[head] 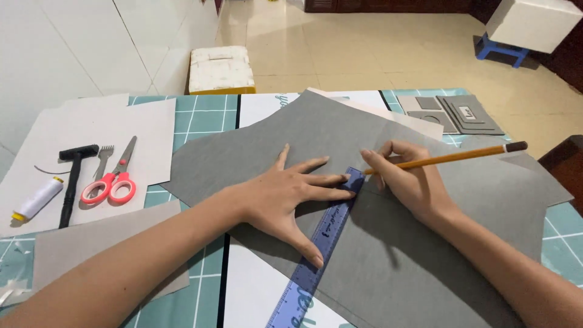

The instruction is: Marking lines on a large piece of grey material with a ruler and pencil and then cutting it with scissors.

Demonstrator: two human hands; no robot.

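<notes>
At the far left a spool of white thread [36, 199] lies on a pale sheet of card [91, 127], with a black hammer [73, 182], a small fork-like tool [104, 157] and pink-handled scissors [112, 181] side by side to its right. None of these lies in your way. A second grey card piece [91, 243] sits nearer you, partly under your left forearm. Your left hand [285, 194] lies flat with fingers spread wide, gripping nothing, pressing the blue ruler [322, 243] onto the large grey sheet [395, 255] at the centre of the green cutting mat [206, 121]. The ruler runs diagonally from near left to its far end between your hands. Your right hand [407, 179] is closed around a yellow pencil [449, 158], its tip at the ruler's far end and its dark butt pointing right. Farther right, a stack of small grey square pieces [467, 114] rests at the mat's far corner. Beyond the table, a white box [220, 68] stands on the floor.
</notes>
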